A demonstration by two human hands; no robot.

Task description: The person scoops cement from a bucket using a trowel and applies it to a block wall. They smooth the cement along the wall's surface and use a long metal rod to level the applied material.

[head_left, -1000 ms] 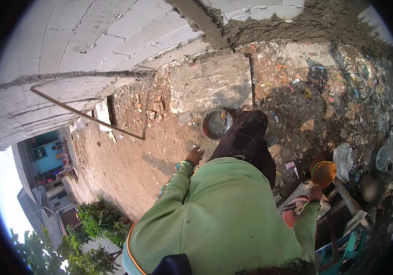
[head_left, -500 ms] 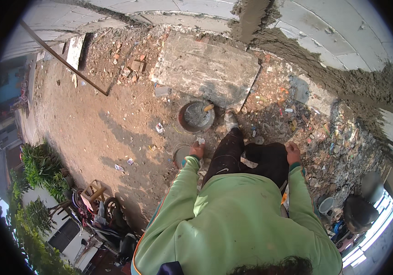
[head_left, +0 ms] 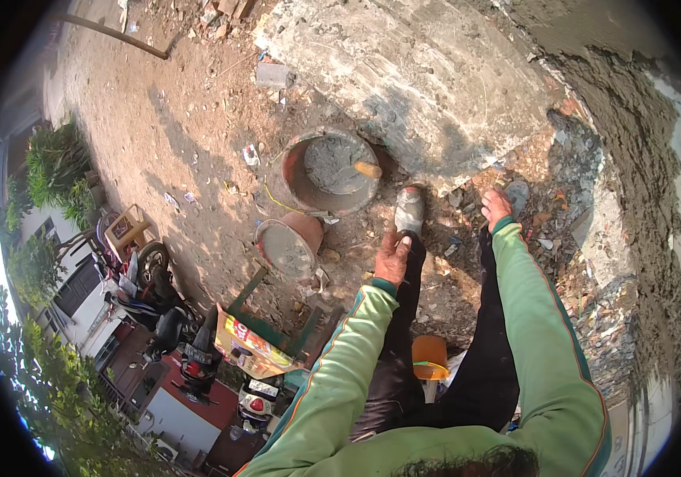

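My left hand [head_left: 392,261] is held over my left leg, its fingers loosely stretched and nothing seen in them. My right hand [head_left: 496,208] hangs above the rubble near the wall, fingers slightly bent and apart, with nothing visible in it. Ahead of my left hand stands a round tub [head_left: 296,180] of wet grey mortar. A tool with a wooden handle [head_left: 368,169] rests in it; its lower part is sunk in the mortar. Closer to me is a smaller bucket [head_left: 314,230] with grey contents. Neither hand touches them.
A mortar-stained board [head_left: 428,75] lies ahead, beside a rough wall with a mortar band [head_left: 626,135] on the right. An orange bucket [head_left: 430,354] stands between my legs. Rubble, a grey block [head_left: 274,75] and a metal bar [head_left: 118,36] lie about. Motorbikes [head_left: 189,358] are at lower left.
I have turned and bent lower, so the tubs and board appear larger. Both hands have come forward from beside my thighs, and my legs now stand wider apart.
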